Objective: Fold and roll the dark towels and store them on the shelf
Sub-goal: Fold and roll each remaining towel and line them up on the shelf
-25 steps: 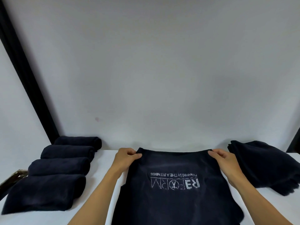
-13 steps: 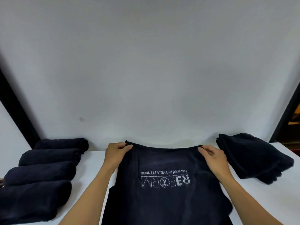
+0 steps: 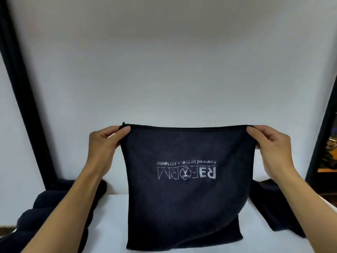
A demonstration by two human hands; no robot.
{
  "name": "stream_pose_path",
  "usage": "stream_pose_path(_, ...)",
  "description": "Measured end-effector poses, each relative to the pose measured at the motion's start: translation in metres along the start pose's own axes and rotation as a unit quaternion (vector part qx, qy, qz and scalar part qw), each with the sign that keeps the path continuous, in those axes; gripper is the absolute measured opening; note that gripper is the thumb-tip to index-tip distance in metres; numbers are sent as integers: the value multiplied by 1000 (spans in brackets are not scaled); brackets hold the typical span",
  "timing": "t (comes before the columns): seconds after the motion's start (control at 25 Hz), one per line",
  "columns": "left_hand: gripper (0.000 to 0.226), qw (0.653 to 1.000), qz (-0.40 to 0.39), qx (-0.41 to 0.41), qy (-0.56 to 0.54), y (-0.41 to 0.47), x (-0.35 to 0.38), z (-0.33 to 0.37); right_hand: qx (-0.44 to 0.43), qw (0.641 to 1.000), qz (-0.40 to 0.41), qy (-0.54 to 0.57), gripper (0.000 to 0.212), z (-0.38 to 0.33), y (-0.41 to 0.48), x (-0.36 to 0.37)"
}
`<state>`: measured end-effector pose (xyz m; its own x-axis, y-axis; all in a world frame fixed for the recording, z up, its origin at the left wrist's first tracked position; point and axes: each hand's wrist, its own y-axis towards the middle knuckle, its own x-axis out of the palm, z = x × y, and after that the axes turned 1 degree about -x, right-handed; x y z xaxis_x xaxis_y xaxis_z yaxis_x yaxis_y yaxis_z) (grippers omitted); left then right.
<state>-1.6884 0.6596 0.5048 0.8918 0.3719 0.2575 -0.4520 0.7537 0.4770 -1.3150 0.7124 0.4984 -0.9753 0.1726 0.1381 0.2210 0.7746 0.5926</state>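
The dark towel (image 3: 186, 194) is held up in front of the white wall (image 3: 164, 70), spread flat between the two hands. The left hand (image 3: 104, 143) pinches the upper left corner of the towel. Its fingers (image 3: 125, 130) are closed on the hem, with the thumb on the near face. The right hand (image 3: 271, 145) pinches the upper right corner in the same way, thumb in front and the rest behind the cloth. The top hem runs tight and nearly level from one hand to the other. White letters on the towel stand upside down. The lower edge of the towel lies on the white counter (image 3: 113, 216), a little crumpled at its right side. Left of the towel, partly behind the left forearm, rolled dark towels (image 3: 45, 205) lie on the counter. Right of the towel, a pile of dark towels (image 3: 268, 207) lies there, partly hidden by the right forearm.
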Motion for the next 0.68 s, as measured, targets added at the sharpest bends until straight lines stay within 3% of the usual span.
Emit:
stream_pose_path(0.12,6,998,-9,57,-22,5,0,40,-24,997,-11,78,7,-39,8,2)
stream_pose_path(0.28,9,994,-6,108,-7,2,-5,63,-40,991,-20,123,20,-71,9,2)
stream_pose_path(0.48,20,994,-22,68,88,1,-15,57,-28,997,-7,68,24,-67,14,5)
stream_pose_path(0.6,8,974,-32,37,220,5,-15,51,3,999,-39,-4,16,-51,17,10)
stream_pose_path(0.68,9,970,-26,31,239,11,-11,50,32,998,-54,-30,13,-43,22,13)
